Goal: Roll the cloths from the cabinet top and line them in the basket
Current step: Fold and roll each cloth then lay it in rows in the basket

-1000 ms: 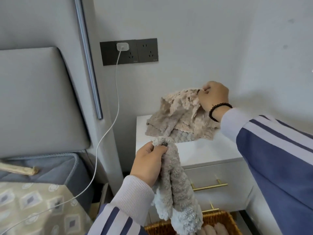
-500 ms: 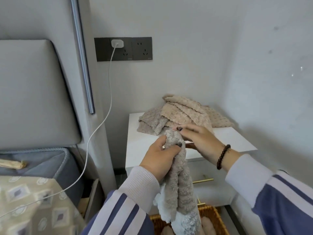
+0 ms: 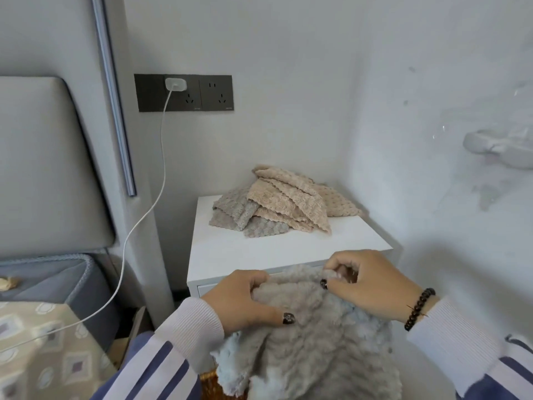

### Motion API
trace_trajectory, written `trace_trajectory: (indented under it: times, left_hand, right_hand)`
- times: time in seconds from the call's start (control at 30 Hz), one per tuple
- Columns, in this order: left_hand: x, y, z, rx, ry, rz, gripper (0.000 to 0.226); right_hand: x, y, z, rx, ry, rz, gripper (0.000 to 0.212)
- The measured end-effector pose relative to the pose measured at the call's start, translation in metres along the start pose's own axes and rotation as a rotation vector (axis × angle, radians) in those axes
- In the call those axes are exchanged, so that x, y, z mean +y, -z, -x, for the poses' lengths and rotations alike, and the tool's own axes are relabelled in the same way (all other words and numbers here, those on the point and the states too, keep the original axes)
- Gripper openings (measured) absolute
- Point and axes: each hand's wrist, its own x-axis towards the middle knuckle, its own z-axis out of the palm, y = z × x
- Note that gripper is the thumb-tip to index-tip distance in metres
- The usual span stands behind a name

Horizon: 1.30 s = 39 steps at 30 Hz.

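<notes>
Holding one grey cloth (image 3: 311, 336) by its top edge, both hands work in front of the cabinet's near edge. The left hand (image 3: 245, 301) grips the left end of that edge, fingers (image 3: 261, 281) curled over it and thumb pressed on the near face. The right hand (image 3: 366, 284) pinches the right end between thumb and curled fingers. The held edge runs left to right between the hands; the rest of the cloth hangs straight down from them, so its long axis is roughly vertical and a roll would probably start at this top edge. Both hands are equally near the cloth, one at each end.

The remaining cloths lie in a loose pile (image 3: 277, 206) at the rear right of the cabinet top (image 3: 288, 246), against the wall corner and well apart from the hands. The pile shows beige and grey layers; at least three cloths are distinguishable, but an exact count cannot be told because they overlap.

One basket (image 3: 209, 383) shows only as a wicker sliver at the lower frame edge, below the hanging cloth and in front of the cabinet. Its contents are hidden.

Judgement: the held cloth is being spread flat before rolling; most cloths are not yet rolled.
</notes>
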Motion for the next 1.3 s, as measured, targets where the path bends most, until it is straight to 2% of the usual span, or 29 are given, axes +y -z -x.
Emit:
trace_trajectory:
  times: [0.1, 0.2, 0.27, 0.37, 0.5, 0.63, 0.73, 0.77, 0.87, 0.93, 1.1, 1.2, 1.3]
  left_hand:
    - [-0.005, 0.008, -0.002, 0.122, 0.004, -0.146, 0.024]
    - [-0.007, 0.022, -0.006, 0.292, 0.03, -0.351, 0.013]
    - [-0.008, 0.028, -0.007, 0.375, 0.031, -0.41, 0.017]
    - [-0.011, 0.037, -0.013, 0.448, 0.035, -0.509, 0.021]
    - [-0.017, 0.048, -0.021, 0.468, 0.088, -0.583, 0.021]
    - [-0.025, 0.058, -0.026, 0.464, 0.18, -0.622, 0.022]
    - [-0.032, 0.067, -0.028, 0.501, 0.237, -0.649, 0.026]
    - [-0.033, 0.07, -0.029, 0.535, 0.239, -0.645, 0.025]
    - [-0.033, 0.076, -0.03, 0.666, 0.209, -0.628, 0.021]
    - [-0.032, 0.079, -0.033, 0.734, 0.19, -0.595, 0.013]
    - [-0.028, 0.082, -0.041, 0.795, 0.158, -0.42, 0.013]
    - [-0.026, 0.081, -0.05, 0.793, 0.174, -0.15, 0.013]
    - [-0.03, 0.083, -0.062, 0.792, 0.166, 0.121, 0.01]
  right_hand:
    - [-0.001, 0.004, -0.001, 0.112, 0.023, 0.036, 0.009]
    - [0.001, 0.004, -0.012, 0.069, 0.034, 0.13, 0.015]
    - [0.004, -0.001, -0.022, 0.005, 0.018, 0.218, 0.021]
    - [0.005, -0.007, -0.04, -0.017, -0.027, 0.274, 0.015]
    - [0.0, -0.015, -0.061, -0.106, -0.19, 0.046, 0.022]
    - [0.001, -0.027, -0.08, -0.156, -0.264, -0.042, 0.026]
    - [0.009, -0.032, -0.09, -0.126, -0.286, -0.154, 0.018]
    - [0.009, -0.031, -0.091, -0.109, -0.292, -0.191, 0.016]
    - [0.012, -0.026, -0.095, -0.087, -0.277, -0.193, 0.044]
    - [0.013, -0.022, -0.098, -0.067, -0.282, -0.125, 0.052]
    - [0.017, -0.016, -0.106, 0.016, -0.311, 0.001, 0.031]
    - [0.025, -0.015, -0.114, 0.108, -0.309, 0.018, 0.039]
    - [0.029, -0.019, -0.122, 0.157, -0.389, -0.199, 0.057]
